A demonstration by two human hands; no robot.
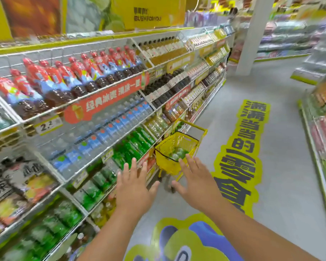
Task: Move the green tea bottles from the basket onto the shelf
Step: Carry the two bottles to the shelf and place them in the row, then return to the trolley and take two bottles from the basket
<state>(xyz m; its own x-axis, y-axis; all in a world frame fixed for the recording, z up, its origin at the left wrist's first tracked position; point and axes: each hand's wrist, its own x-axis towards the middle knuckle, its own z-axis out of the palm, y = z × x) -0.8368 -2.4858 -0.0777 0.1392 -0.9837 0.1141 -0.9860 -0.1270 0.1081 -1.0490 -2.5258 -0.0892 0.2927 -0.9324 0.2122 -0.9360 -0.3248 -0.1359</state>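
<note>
A yellow wheeled basket stands on the aisle floor beside the drinks shelving, with green tea bottles lying inside it. Rows of green bottles fill a lower shelf just left of the basket. My left hand and my right hand are both stretched forward with fingers spread, holding nothing. The right hand's fingertips overlap the basket's near rim in the view; the left hand hovers in front of the shelf edge. The picture is blurred by motion.
The long wire shelving on the left holds red-labelled tea, water and other drinks. Another shelf unit lines the right side. A white pillar stands farther down. Yellow floor stickers mark the grey aisle floor.
</note>
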